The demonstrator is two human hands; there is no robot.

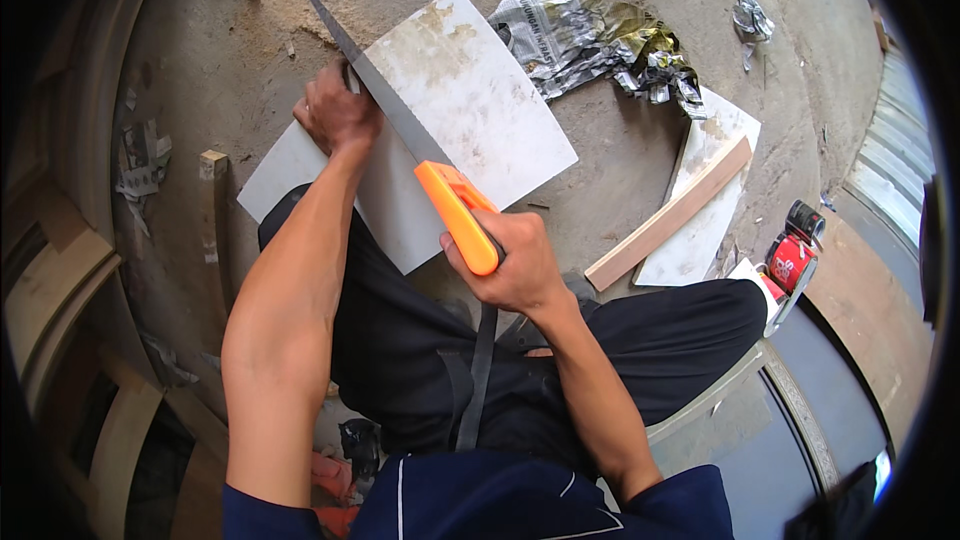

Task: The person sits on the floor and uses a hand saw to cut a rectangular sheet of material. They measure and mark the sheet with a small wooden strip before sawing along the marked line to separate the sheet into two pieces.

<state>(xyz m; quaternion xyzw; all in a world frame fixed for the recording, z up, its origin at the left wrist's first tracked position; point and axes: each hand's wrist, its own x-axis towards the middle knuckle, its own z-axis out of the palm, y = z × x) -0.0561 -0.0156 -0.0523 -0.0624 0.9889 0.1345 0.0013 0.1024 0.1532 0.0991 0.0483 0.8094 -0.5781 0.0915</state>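
We see the right hand (510,265) wrapped tight around the orange plastic handle of a hand saw (400,130), whose long grey steel blade runs up and away across a flat white rectangular board (480,110). The board rests partly over the person's dark-trousered knee and partly over the dusty concrete floor (640,140), which we judge keeps it raised enough for the blade to pass. The left hand (335,112) presses down on the board's far left edge, fingers curled over it just beside the blade, likely to stop it shifting. Off to the right lie a pale wooden strip (670,215) across a 2nd white panel (705,230), crumpled newspaper (590,40) just behind the board, and a red can (790,262) near the edge of the view
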